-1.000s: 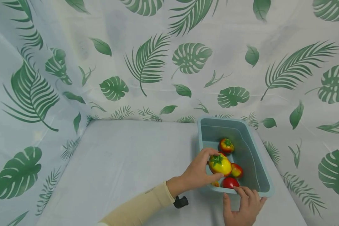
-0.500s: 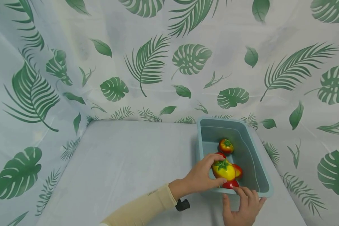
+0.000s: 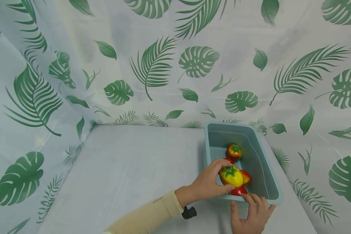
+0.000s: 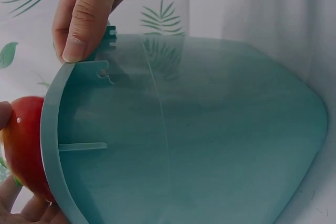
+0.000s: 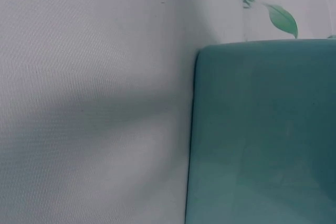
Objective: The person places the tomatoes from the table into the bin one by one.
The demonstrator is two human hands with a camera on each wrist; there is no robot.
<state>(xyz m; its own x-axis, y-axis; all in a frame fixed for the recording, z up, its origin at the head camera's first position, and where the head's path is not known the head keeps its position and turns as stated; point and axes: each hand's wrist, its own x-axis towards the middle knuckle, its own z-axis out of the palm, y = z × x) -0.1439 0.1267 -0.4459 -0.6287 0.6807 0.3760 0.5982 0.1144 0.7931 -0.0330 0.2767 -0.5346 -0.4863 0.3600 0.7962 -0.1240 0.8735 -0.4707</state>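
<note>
My left hand (image 3: pixel 206 185) holds a yellow-and-red tomato (image 3: pixel 231 177), green leaves upward, between thumb and fingers inside the blue-grey plastic bin (image 3: pixel 269 165). Beneath and around it are other tomatoes: a red one (image 3: pixel 238 191) by the near wall, a red-yellow one (image 3: pixel 246 177) to the right, and one (image 3: pixel 234 151) farther back. A further red one is mostly hidden behind my left fingers. With its fingers over the near rim and thumb outside, my right hand (image 3: pixel 251 214) grips the bin. In the left wrist view, the held tomato (image 4: pixel 26 148) shows beyond the rim.
The bin stands on a white-covered table (image 3: pixel 128 169), near its right edge. A leaf-print sheet (image 3: pixel 163 65) hangs behind and at both sides. A small black device (image 3: pixel 188 212) sits under my left wrist. The right wrist view shows the bin's outer wall (image 5: pixel 262 140).
My left hand has shifted slightly right and downward in the head view with the tomato, then stayed nearly still over the last half second. The right hand and the bin have stayed put.
</note>
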